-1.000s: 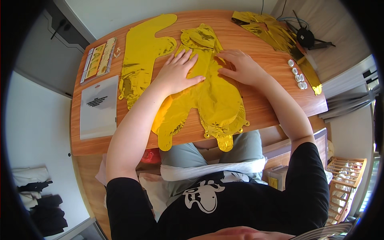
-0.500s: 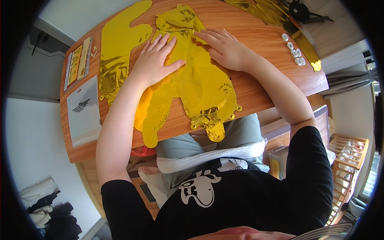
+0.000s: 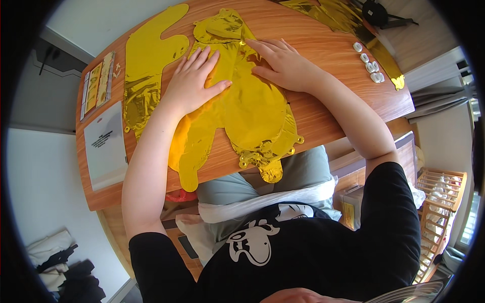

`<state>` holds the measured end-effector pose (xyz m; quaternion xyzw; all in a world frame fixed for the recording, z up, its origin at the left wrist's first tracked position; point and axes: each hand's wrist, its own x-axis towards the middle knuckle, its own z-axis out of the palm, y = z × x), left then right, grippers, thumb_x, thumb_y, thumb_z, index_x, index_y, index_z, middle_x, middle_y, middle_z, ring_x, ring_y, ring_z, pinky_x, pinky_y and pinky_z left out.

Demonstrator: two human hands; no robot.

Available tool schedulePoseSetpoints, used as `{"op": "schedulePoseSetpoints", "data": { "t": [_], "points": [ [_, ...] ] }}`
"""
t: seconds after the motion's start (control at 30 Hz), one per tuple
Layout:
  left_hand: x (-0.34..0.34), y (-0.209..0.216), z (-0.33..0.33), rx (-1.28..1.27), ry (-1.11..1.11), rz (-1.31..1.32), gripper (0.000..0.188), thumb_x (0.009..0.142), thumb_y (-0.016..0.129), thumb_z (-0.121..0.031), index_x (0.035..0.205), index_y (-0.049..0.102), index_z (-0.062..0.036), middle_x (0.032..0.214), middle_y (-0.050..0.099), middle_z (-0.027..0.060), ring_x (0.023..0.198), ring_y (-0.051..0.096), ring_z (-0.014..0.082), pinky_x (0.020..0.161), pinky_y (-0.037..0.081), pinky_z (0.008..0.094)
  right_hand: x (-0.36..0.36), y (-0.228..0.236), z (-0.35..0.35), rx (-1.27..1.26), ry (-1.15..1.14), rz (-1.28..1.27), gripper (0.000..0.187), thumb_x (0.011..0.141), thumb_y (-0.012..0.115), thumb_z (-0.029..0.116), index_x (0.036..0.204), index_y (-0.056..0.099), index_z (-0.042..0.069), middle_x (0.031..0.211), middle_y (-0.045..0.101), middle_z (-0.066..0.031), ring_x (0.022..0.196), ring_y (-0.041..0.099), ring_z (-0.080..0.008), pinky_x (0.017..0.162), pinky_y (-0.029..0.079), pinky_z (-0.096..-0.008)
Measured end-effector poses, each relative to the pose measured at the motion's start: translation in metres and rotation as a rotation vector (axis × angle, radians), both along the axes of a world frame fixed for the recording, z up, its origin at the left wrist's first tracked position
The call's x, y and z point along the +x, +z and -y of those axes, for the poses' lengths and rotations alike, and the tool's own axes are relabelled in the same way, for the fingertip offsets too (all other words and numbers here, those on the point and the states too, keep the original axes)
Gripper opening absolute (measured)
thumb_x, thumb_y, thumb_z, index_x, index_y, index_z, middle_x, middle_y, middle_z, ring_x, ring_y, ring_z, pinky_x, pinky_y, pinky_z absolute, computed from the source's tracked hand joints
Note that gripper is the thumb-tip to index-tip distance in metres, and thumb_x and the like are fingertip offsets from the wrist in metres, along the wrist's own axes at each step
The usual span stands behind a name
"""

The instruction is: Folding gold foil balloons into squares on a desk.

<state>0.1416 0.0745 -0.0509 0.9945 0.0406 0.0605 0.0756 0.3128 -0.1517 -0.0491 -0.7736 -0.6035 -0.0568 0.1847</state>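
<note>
A flat, shiny gold foil balloon lies in front of me, its upper part folded over and its lower end reaching past the table's near edge. My left hand rests on its left side, fingers stretched out and thumb apart. On the upper right side lies my right hand, fingers spread, fingertips by the fold. Neither hand grips anything. Part of the foil is hidden under both hands. A second gold foil balloon, also flat, lies to the left, with crinkled foil at its near end.
The wooden table has a curved edge. On its left are a clear printed bag and a flat colourful packet. Several small white rolls sit at the right, near more gold foil and a black object.
My right hand has shifted slightly left over the balloon, its thumb now further onto the foil. My left hand stays nearly in place. The view has tilted a little.
</note>
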Motion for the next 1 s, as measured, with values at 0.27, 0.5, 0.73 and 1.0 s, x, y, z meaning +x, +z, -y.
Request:
{"op": "schedulePoseSetpoints", "data": {
  "t": [0.27, 0.5, 0.73, 1.0],
  "points": [
    [0.0, -0.002, -0.003, 0.021, -0.015, 0.024, 0.089, 0.095, 0.054, -0.07, 0.161, 0.035, -0.0123, 0.168, 0.029, 0.0144, 0.157, 0.024, 0.0291, 0.129, 0.016, 0.047, -0.006, 0.001, -0.001, 0.004, -0.023, 0.023, 0.073, 0.1, 0.062, 0.046, 0.157, 0.038, 0.007, 0.15, 0.05, -0.0221, 0.142, 0.043, -0.0386, 0.12, 0.032, -0.0477],
    [0.001, -0.002, -0.002, 0.016, -0.022, 0.021, 0.087, 0.097, 0.053, -0.068, 0.161, 0.035, -0.0123, 0.169, 0.029, 0.0142, 0.157, 0.024, 0.0294, 0.129, 0.016, 0.047, -0.007, -0.004, -0.001, -0.014, -0.062, 0.066, 0.078, 0.099, 0.058, 0.058, 0.156, 0.039, 0.009, 0.155, 0.049, -0.0148, 0.146, 0.041, -0.0339, 0.124, 0.026, -0.0515],
    [0.0, -0.004, -0.004, 0.009, -0.015, 0.026, 0.086, 0.097, 0.053, -0.067, 0.162, 0.034, -0.0142, 0.169, 0.028, 0.0129, 0.157, 0.023, 0.0285, 0.129, 0.016, 0.047, -0.01, -0.008, -0.002, -0.002, -0.045, 0.115, 0.074, 0.1, 0.06, 0.051, 0.156, 0.038, 0.008, 0.157, 0.046, -0.0166, 0.147, 0.039, -0.0353, 0.122, 0.029, -0.0489],
    [0.001, -0.002, -0.005, 0.017, -0.009, 0.03, 0.088, 0.095, 0.054, -0.07, 0.161, 0.035, -0.0139, 0.169, 0.028, 0.0128, 0.157, 0.023, 0.0281, 0.129, 0.016, 0.0469, -0.008, -0.003, -0.003, -0.007, -0.048, 0.061, 0.076, 0.1, 0.059, 0.053, 0.157, 0.037, 0.007, 0.156, 0.046, -0.0199, 0.146, 0.039, -0.0372, 0.122, 0.028, -0.0494]
  ]
}}
